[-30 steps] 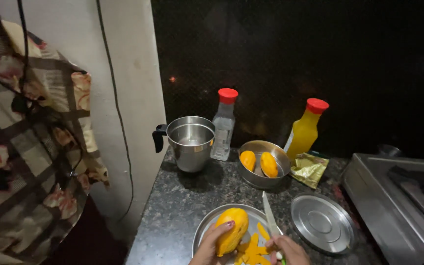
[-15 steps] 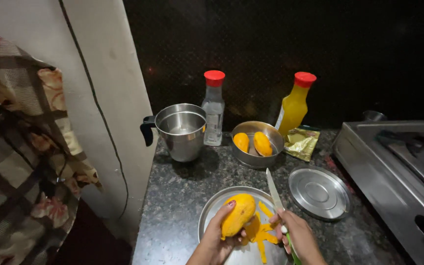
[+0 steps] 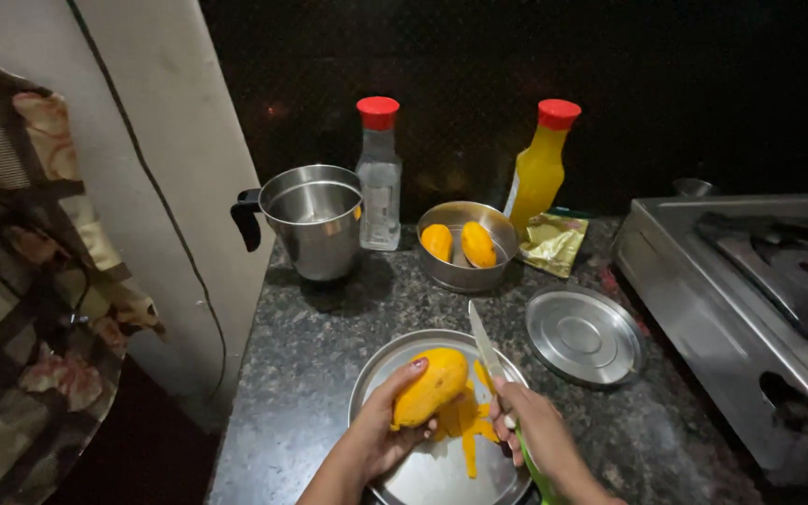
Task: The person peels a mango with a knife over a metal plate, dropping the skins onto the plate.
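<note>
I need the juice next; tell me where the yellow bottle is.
In the head view, the yellow bottle stands at the back of the counter, right of the steel bowl and behind the gold packet.

Bare counter [image 3: 329, 327] left of plate [image 3: 376, 374] — open lane. Behind plate: pot [image 3: 315, 224], clear bottle [image 3: 379, 178], bowl [image 3: 465, 248], juice bottle [image 3: 540, 168] in row — blocks wall side. Lid [image 3: 584, 335] just right; stove [image 3: 750, 318] walls off far right.

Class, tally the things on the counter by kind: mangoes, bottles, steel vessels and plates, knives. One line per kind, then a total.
Mangoes: 3, one in the left hand, two in the bowl
Bottles: 2
Steel vessels and plates: 4
Knives: 1, in the right hand
Total: 10
</note>
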